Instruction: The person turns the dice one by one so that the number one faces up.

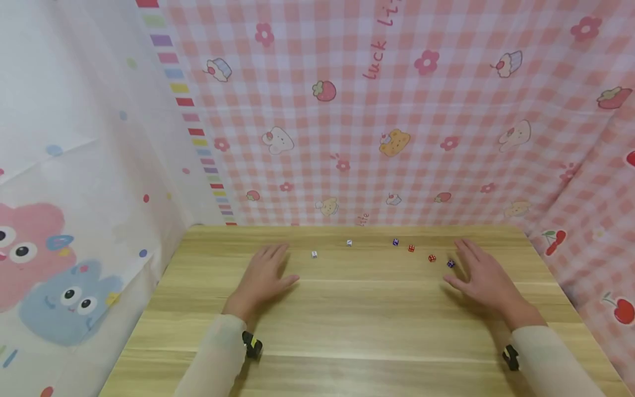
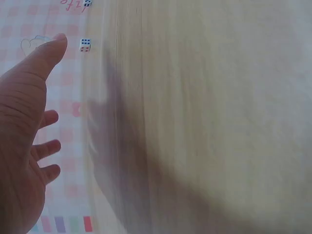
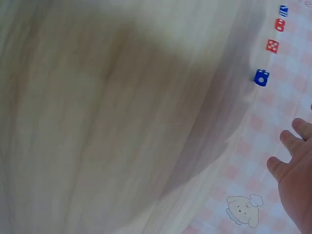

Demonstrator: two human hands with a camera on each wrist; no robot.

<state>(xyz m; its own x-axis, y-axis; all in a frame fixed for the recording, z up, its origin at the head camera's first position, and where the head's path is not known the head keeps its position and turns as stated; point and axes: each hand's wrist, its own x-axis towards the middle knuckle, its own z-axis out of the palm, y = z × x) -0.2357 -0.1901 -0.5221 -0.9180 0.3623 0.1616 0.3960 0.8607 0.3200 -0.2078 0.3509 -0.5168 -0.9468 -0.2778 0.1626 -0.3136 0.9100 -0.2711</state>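
Several small dice lie spread in an uneven row near the table's back edge. On the left are two white dice, one (image 1: 314, 255) nearest my left hand (image 1: 264, 278) and another (image 1: 349, 243) farther back. A blue die (image 1: 395, 242) and a red die (image 1: 411, 248) sit right of the middle. Farther right come a second red die (image 1: 432, 258) and a second blue die (image 1: 451, 264), close beside the fingers of my right hand (image 1: 478, 278). Both hands hold nothing, their fingers extended and thumbs spread inward. In the left wrist view a white die (image 2: 85, 45) shows beyond the thumb.
The wooden table (image 1: 347, 331) has a pink checked cloth (image 1: 357, 116) hanging behind it and a white patterned cloth (image 1: 99, 165) on the left. Black bands (image 1: 252, 345) circle both wrists over light sleeves.
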